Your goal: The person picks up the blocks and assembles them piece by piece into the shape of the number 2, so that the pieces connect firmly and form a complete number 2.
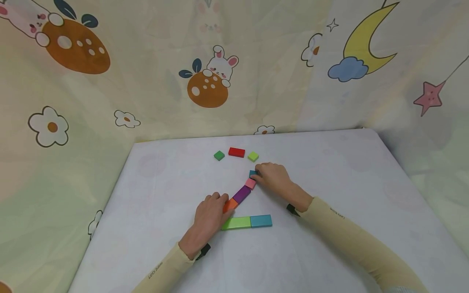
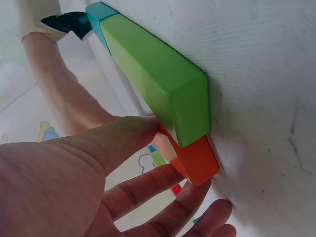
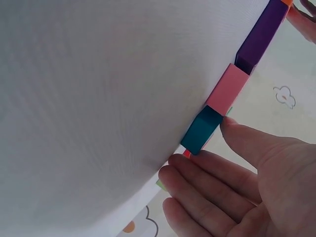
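A slanting row of blocks lies on the white table: orange (image 1: pixel 231 205), purple (image 1: pixel 242 195), pink (image 1: pixel 250 184) and a teal block (image 1: pixel 252 173) at the far end. My left hand (image 1: pixel 210 215) holds the orange block between thumb and fingers at the near end. At the other end my right hand (image 1: pixel 272 178) pinches the teal block (image 3: pixel 202 129), thumb at one corner and fingertips at its outer end. Close to the left thumb, a long green block (image 2: pixel 153 69) lies end to end with another teal block (image 1: pixel 261 221).
Beyond the right hand, a dark green block (image 1: pixel 219 155), a red block (image 1: pixel 236 152) and a light green block (image 1: pixel 253 156) sit spaced apart near the table's back edge. A patterned cloth (image 1: pixel 154 81) hangs behind and beside the table (image 1: pixel 329 162).
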Demonstrator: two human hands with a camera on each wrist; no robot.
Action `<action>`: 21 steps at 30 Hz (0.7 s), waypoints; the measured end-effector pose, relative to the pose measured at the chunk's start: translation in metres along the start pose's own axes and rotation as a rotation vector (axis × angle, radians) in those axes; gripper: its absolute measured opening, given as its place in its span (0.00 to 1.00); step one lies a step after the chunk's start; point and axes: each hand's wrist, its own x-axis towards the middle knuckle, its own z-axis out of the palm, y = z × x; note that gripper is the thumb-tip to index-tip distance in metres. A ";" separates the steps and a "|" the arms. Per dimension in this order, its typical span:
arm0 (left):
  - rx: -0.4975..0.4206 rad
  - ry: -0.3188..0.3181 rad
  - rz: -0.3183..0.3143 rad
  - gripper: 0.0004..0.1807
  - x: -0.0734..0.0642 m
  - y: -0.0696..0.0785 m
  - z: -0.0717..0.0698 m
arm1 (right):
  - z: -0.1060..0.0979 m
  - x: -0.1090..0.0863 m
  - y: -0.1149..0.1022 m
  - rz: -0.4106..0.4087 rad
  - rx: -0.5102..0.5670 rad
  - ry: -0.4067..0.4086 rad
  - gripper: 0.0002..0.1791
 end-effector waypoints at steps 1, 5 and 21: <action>0.000 0.000 0.000 0.23 0.000 0.000 0.000 | 0.000 0.000 0.000 -0.001 0.001 0.001 0.18; 0.004 -0.004 -0.004 0.24 0.000 0.001 0.000 | 0.000 -0.001 0.000 -0.002 0.011 0.011 0.18; 0.004 -0.002 -0.002 0.24 -0.001 0.001 -0.001 | 0.000 -0.002 0.001 0.012 0.022 0.005 0.21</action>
